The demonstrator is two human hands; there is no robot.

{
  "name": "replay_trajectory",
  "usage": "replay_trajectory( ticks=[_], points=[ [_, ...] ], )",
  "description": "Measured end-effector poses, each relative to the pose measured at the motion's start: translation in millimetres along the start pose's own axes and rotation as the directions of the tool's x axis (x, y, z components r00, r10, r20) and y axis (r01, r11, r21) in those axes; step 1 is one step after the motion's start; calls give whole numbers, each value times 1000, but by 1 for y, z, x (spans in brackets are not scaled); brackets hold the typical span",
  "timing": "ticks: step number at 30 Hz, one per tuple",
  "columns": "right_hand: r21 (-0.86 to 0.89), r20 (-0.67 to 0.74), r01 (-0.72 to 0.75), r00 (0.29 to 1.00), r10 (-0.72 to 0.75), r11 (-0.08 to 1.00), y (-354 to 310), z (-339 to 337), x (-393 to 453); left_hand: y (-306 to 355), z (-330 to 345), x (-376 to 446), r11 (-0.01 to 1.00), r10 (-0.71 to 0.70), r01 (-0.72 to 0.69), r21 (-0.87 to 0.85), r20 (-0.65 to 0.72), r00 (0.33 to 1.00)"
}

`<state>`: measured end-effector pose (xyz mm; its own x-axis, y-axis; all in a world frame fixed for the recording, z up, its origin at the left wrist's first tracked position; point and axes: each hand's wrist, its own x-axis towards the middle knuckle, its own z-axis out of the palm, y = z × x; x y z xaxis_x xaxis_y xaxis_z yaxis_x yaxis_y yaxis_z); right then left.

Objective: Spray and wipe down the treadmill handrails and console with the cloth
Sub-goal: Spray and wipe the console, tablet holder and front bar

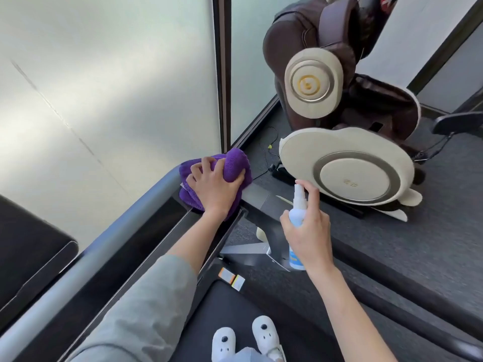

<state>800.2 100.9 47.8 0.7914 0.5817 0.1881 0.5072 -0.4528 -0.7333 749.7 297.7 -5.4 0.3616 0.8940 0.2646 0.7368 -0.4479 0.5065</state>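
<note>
Treadmill console (146, 246), a long dark panel edged by a grey-blue rounded handrail (109, 244), runs diagonally from lower left up to the centre of the view; its long axis points toward the frosted glass wall (104, 74) and the dark vertical frame post (222, 74).

Left hand (211, 186): fingers curled over and gripping a bunched purple microfibre cloth (235, 163), palm pressed down. Cloth sits on the far upper end of the console, at the corner where the handrail bends. Thumb side lies toward the right edge of the cloth. Grey sleeve (146, 309) covers the left forearm to just short of the wrist.

Right hand (311, 231): wrapped round a small white-and-pale-blue plastic spray bottle (298, 215), held near upright in the air, just right of the console end. Index finger is raised and hooked over the white nozzle head; the other fingers and thumb close round the body. Which way the nozzle faces: cannot tell. Bottle and cloth are near but apart.

Below: black treadmill belt (230, 309), with two white slippers with dark spots (245, 338) standing on it. Right of the machine, on dark grey carpet (392, 244): a cream exercise machine with round silver-ringed housings (347, 168), and behind it a brown massage chair (313, 27).
</note>
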Motion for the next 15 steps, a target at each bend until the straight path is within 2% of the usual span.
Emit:
replay_trajectory(
  ticks=[3, 6, 11, 13, 15],
  points=[
    [10, 24, -14, 1000, 14, 1000, -1, -1, 1, -12, -7, 2, 997, 72, -72, 6, 18, 997],
    [37, 41, -1, 999, -1, 999, -3, -1, 2, -25, -14, 10, 995, 93, -92, 39, -21, 995],
    [60, 26, -1, 1000, -1, 998, -4, -4, 8, -24, -19, 30, 994, -92, 92, 62, -4, 996],
    [68, 13, -9, 1000, 9, 998, -2, -6, 6, -9, -13, 16, 997, -60, 59, 51, 21, 998],
    [71, 11, -6, 1000, 5, 997, 0, -8, 4, 10, -5, -9, 999, 34, -35, 28, 55, 998]
  ],
)
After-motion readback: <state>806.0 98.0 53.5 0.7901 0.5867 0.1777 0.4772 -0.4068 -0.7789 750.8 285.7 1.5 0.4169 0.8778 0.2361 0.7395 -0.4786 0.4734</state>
